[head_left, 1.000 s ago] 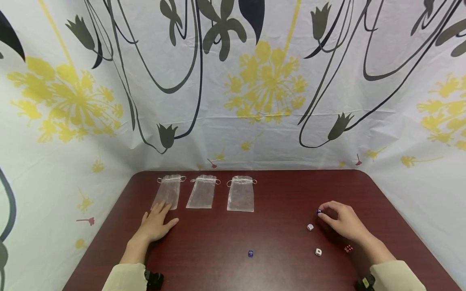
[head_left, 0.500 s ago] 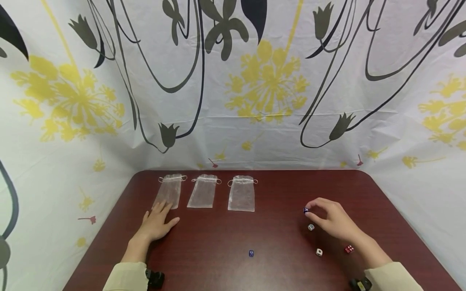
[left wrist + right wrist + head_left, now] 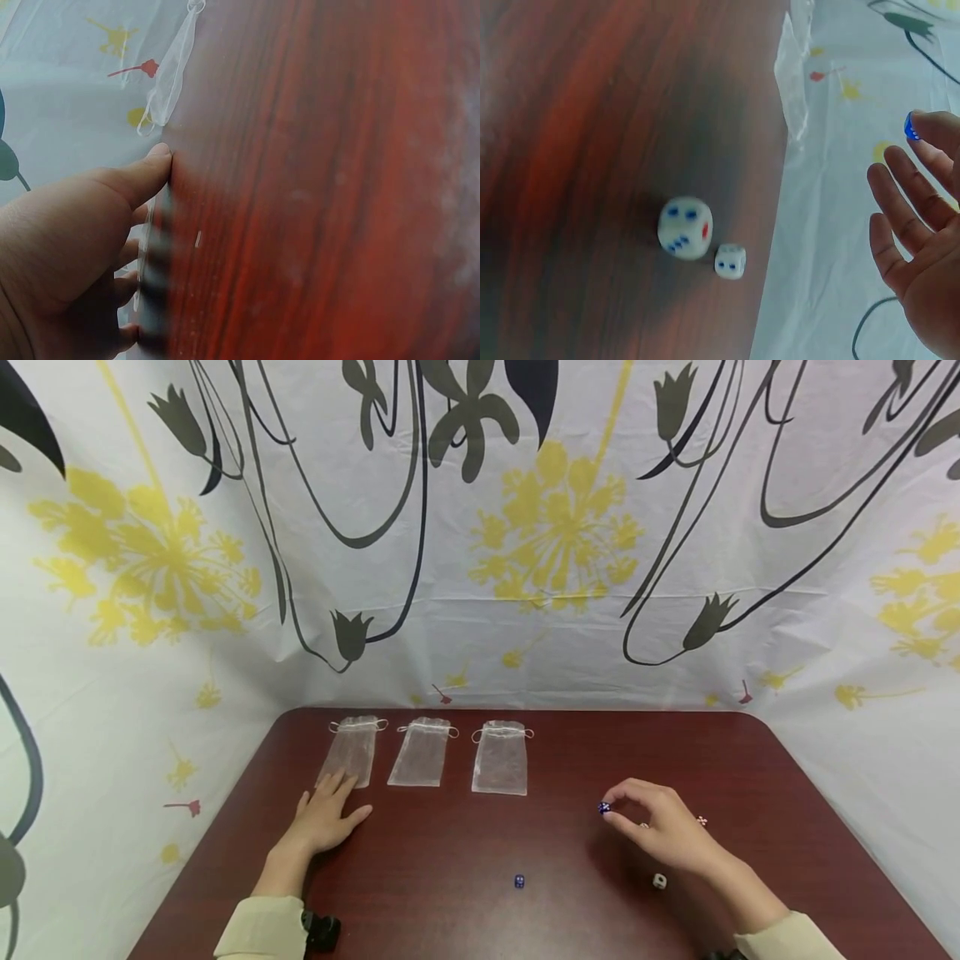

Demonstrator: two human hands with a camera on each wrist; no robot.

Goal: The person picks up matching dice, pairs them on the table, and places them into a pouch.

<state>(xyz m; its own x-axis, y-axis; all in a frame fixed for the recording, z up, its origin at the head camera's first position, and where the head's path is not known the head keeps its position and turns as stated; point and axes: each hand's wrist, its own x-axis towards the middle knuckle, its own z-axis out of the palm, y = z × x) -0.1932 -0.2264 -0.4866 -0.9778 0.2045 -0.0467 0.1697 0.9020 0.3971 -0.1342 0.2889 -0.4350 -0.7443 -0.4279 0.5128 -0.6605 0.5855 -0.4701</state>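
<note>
My right hand (image 3: 663,831) pinches a blue die (image 3: 604,808) between thumb and index finger, above the right half of the table. In the right wrist view the blue die (image 3: 911,127) shows at the fingertips, the other fingers being spread. Below this hand lies a white die (image 3: 659,882); a second white die (image 3: 730,261) is mostly hidden by the hand in the head view. A red-and-white die (image 3: 702,820) peeks out beyond the wrist. My left hand (image 3: 326,822) lies with fingers extended, fingertips over the lower end of the leftmost sheer drawstring bag (image 3: 356,747).
Two more sheer drawstring bags, a middle one (image 3: 420,756) and a right one (image 3: 500,760), lie flat along the back of the dark red table (image 3: 420,902). Another blue die (image 3: 519,882) is near the table's front middle. A patterned cloth (image 3: 450,568) hangs behind.
My right hand has moved left with the blue die. Its forearm now covers the place of a red die seen before, and a red-and-white die shows beyond the wrist. The left hand stays put.
</note>
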